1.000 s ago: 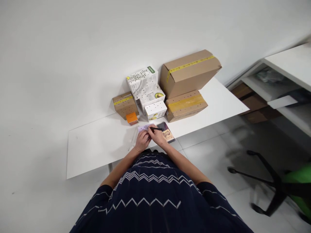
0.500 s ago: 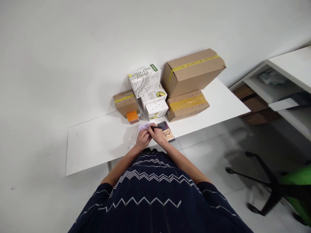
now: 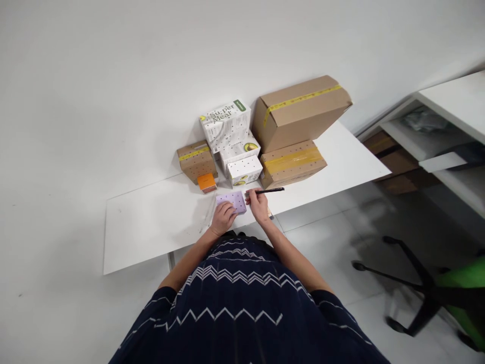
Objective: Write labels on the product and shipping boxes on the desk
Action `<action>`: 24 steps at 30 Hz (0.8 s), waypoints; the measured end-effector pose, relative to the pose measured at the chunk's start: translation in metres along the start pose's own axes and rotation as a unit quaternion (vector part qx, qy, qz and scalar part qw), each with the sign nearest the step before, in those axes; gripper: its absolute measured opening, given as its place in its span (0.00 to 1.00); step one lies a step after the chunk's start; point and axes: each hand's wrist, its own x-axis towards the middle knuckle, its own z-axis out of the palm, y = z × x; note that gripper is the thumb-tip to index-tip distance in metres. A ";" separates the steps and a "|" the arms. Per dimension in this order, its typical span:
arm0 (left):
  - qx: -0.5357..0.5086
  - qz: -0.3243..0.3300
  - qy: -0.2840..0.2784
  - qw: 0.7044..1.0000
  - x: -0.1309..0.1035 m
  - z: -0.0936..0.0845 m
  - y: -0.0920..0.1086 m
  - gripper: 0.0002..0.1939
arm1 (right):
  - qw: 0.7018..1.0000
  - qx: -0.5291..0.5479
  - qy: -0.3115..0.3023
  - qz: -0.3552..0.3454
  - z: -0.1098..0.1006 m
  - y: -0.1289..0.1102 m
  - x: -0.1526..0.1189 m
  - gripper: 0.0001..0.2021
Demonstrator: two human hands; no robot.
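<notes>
A small purple box with dark dots on its top [image 3: 237, 200] lies near the front edge of the white table [image 3: 151, 217]. My left hand [image 3: 223, 217] grips its near left part, fingers curled over it. Just right of the box, my right hand [image 3: 258, 205] is closed around a dark pen [image 3: 273, 190], which points left with its tail out to the right. The phone or card-like item [image 3: 270, 214] under my right hand is mostly hidden; only a bit of its right edge shows.
Behind my hands stand white Super Meal boxes [image 3: 225, 124], an orange box [image 3: 206, 182], a small brown box [image 3: 197, 162], a taped carton [image 3: 293, 164] and a large carton [image 3: 303, 114]. A white shelf unit [image 3: 454, 106] and a wheeled chair [image 3: 428, 288] are at right.
My right hand has moved right with the pen, off the purple box and over the dark flat item. More of the box's top shows. My left hand has stayed about where it was.
</notes>
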 end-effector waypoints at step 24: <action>0.010 -0.018 -0.006 1.000 0.000 -0.002 0.001 0.08 | 0.840 -0.487 -0.213 0.108 -0.010 0.057 0.007 0.19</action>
